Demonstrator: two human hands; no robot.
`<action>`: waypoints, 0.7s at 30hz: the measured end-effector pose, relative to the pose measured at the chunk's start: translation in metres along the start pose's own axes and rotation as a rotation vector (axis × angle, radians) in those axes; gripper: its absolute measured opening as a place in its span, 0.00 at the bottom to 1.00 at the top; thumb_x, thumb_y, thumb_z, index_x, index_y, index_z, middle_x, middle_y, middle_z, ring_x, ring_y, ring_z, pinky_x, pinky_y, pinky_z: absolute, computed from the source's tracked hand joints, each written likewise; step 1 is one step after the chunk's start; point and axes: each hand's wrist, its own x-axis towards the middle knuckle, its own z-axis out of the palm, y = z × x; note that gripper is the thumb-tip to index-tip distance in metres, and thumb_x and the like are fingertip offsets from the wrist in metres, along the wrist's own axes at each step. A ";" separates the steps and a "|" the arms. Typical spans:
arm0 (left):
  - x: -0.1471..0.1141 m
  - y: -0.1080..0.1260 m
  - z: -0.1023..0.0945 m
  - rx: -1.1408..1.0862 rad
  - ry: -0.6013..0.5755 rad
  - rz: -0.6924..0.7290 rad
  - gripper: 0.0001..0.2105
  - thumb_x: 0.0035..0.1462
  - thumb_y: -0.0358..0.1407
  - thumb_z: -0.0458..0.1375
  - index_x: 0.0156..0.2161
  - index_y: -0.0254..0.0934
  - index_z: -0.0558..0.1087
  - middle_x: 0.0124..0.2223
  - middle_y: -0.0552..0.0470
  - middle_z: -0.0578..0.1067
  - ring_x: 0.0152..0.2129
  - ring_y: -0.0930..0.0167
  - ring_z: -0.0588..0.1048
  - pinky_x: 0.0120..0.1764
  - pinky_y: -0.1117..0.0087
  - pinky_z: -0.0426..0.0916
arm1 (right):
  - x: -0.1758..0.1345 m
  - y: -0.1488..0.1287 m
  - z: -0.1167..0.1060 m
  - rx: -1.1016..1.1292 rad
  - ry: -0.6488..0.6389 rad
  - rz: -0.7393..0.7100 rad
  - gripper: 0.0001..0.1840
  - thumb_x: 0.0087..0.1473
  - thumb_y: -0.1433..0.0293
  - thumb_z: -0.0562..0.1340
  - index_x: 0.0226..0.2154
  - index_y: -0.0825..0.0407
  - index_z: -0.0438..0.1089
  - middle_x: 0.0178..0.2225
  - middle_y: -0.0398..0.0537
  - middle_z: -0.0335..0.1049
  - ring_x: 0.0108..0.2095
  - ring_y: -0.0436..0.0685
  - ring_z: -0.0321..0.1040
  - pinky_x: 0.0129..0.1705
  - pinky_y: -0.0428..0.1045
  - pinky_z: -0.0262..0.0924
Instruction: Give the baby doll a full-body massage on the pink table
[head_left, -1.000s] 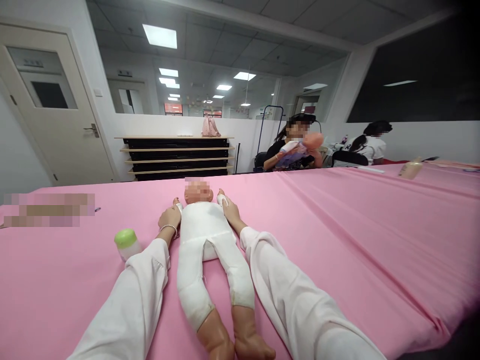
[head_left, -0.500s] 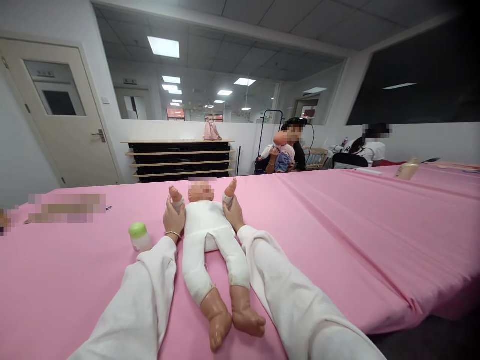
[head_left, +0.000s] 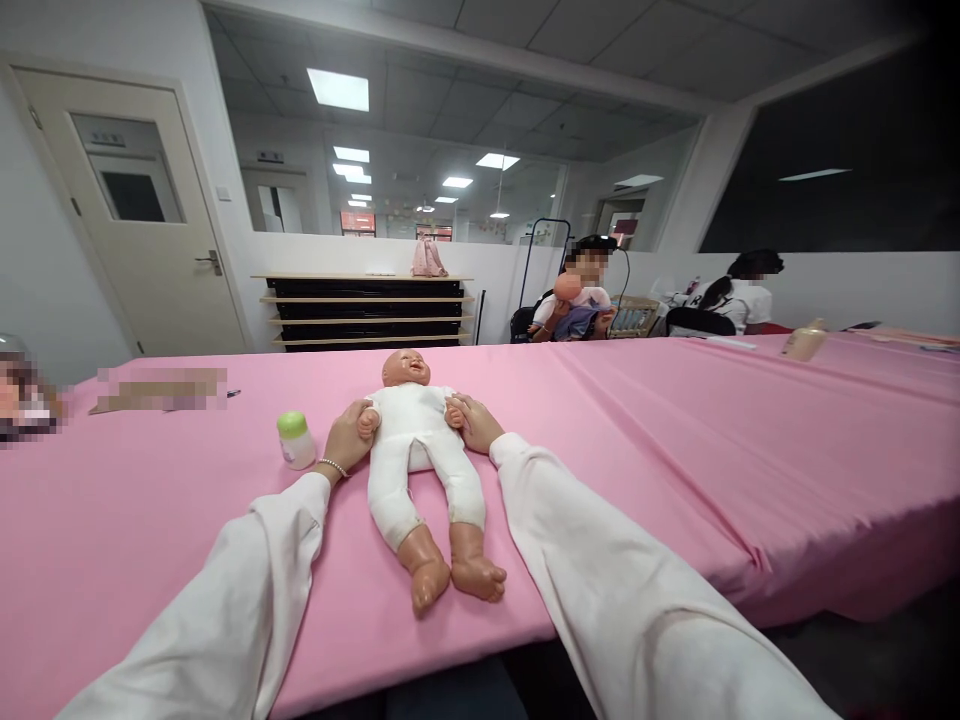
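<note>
Left fingers and right fingers grip the doll between them by its arms

We count one pink table, two dolls (one lying here, one held at the back), one green-lidded jar, one bottle, one bracelet. Behind, we log two seated people, one backpack, one door at left. Pixelated items at left: uncountable.

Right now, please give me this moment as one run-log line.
baby doll: face-up on pink cloth; left hand: against one arm; right hand: against other arm; green-lidded container: beside left hand
</note>
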 end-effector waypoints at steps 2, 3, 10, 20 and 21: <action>0.002 0.001 0.005 -0.061 0.025 -0.011 0.22 0.46 0.29 0.51 0.50 0.36 0.57 0.48 0.46 0.69 0.44 0.68 0.70 0.46 0.67 0.65 | 0.002 -0.002 -0.004 0.012 -0.012 -0.040 0.34 0.42 0.77 0.56 0.56 0.56 0.56 0.56 0.56 0.56 0.57 0.61 0.53 0.58 0.59 0.50; 0.005 0.001 0.008 -0.094 0.045 -0.026 0.24 0.47 0.31 0.52 0.51 0.35 0.55 0.49 0.44 0.69 0.45 0.68 0.70 0.46 0.67 0.65 | 0.005 -0.003 -0.005 0.044 -0.010 -0.036 0.34 0.43 0.75 0.57 0.56 0.56 0.55 0.56 0.56 0.55 0.57 0.61 0.52 0.59 0.58 0.48; 0.035 0.004 0.026 -0.058 0.181 -0.287 0.25 0.56 0.42 0.48 0.56 0.33 0.52 0.50 0.40 0.69 0.43 0.62 0.71 0.41 0.63 0.66 | 0.056 0.018 0.013 0.419 0.332 0.372 0.32 0.53 0.64 0.53 0.58 0.55 0.45 0.55 0.57 0.57 0.55 0.57 0.57 0.56 0.56 0.53; 0.078 -0.049 0.049 0.046 0.036 -0.554 0.30 0.58 0.51 0.39 0.59 0.34 0.57 0.48 0.37 0.71 0.40 0.57 0.73 0.37 0.61 0.65 | 0.074 0.081 0.066 0.454 0.435 0.598 0.23 0.53 0.60 0.51 0.48 0.54 0.62 0.47 0.53 0.66 0.46 0.55 0.65 0.49 0.51 0.59; 0.080 -0.052 0.050 0.044 0.018 -0.576 0.30 0.57 0.52 0.38 0.57 0.36 0.61 0.48 0.38 0.71 0.40 0.57 0.73 0.37 0.60 0.65 | 0.074 0.083 0.067 0.441 0.433 0.625 0.22 0.53 0.59 0.51 0.46 0.54 0.64 0.43 0.52 0.68 0.42 0.55 0.67 0.46 0.50 0.61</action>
